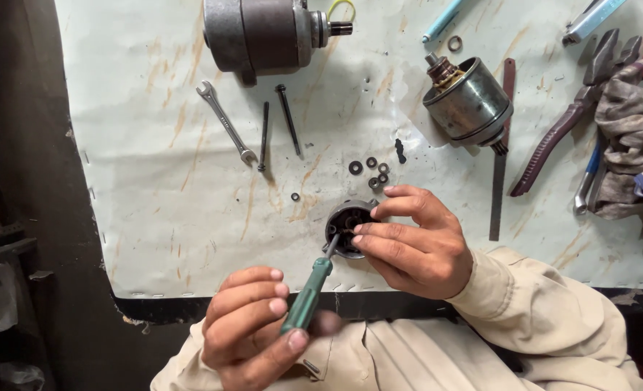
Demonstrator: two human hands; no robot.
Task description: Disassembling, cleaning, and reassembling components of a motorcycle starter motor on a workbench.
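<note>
Right hand [415,242] pinches the small round motor end cap [345,226] by its rim just above the tabletop [155,181], looks rigid but fiddly, while left hand [253,329] grips the green-handled screwdriver [308,293].

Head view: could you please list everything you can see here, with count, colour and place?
Sheet: one, pale, stained, under everything.
Motor: one, grey, top centre.
Armature housing: one, grey, upper right.
Spanner: one, silver, left of the bolts.
Bolts: two, dark, below the motor.
Washers: several, dark, centre.
Pliers: one, dark red handles, right.
Rag: one, grey, right edge.
End cap: one, grey, in right hand.
Screwdriver: one, green handle, in left hand.
Left hand: bottom centre.
Right hand: centre.
</note>
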